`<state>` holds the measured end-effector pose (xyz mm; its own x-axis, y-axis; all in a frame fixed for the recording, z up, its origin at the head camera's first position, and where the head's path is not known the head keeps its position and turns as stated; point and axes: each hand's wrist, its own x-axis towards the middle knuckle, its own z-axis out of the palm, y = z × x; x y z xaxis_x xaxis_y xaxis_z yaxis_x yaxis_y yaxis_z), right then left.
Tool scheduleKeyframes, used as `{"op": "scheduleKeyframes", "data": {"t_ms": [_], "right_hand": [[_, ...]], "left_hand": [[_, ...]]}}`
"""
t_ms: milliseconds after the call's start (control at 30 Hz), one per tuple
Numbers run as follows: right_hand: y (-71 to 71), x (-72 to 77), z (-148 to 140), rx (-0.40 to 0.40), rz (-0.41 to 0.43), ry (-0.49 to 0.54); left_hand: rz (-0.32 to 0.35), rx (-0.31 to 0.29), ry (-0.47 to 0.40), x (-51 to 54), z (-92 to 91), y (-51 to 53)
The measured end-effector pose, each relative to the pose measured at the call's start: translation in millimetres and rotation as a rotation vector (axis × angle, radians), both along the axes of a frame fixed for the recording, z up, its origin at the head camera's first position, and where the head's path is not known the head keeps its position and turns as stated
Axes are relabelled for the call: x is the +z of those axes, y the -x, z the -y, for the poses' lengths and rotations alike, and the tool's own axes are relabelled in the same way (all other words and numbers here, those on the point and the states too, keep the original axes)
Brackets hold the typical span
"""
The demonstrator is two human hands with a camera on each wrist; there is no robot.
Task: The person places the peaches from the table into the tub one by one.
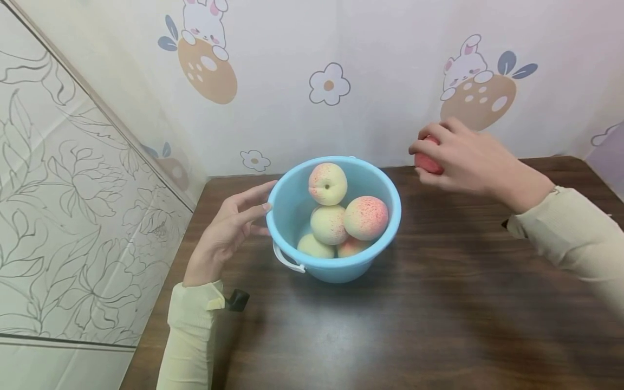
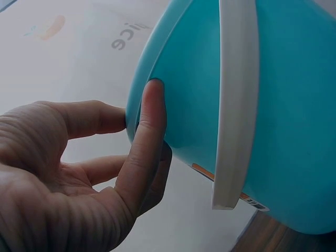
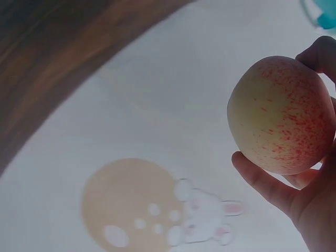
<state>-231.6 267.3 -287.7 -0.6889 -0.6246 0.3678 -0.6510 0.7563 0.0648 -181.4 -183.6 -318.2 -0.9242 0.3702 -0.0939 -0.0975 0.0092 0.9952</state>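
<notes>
A light blue bucket (image 1: 336, 264) stands on the brown table, with several pale yellow, red-speckled peaches inside, such as one peach (image 1: 327, 184) near the back wall and another peach (image 1: 366, 218) at the right. At the bucket's left side is my left hand (image 1: 229, 230), its fairly straight fingers touching the rim and outer wall. In the left wrist view, one finger (image 2: 147, 136) lies against the wall just under the rim. Right of the bucket and above the table's back edge, my right hand (image 1: 460, 160) grips a peach (image 3: 281, 115) between thumb and fingers.
The bucket's white handle (image 2: 234, 105) hangs down on its left side. Behind the brown table (image 1: 439, 303) is a pale wall (image 1: 380, 108) printed with rabbits and flowers. A white flower-patterned panel (image 1: 73, 216) runs along the left.
</notes>
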Motion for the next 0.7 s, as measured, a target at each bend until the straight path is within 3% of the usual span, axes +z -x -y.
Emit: {"op": "scheduleKeyframes", "data": {"t_ms": [367, 700], "right_hand": [[-14.9, 33.7, 33, 0.064, -0.041, -0.004], [-24.5, 55.1, 68, 0.19, -0.097, 0.022]], "left_hand": [[0.012, 0.012, -0.003, -1.3, -0.7, 0.2], [0.007, 0.006, -0.002, -0.3, -0.4, 0.1]]}}
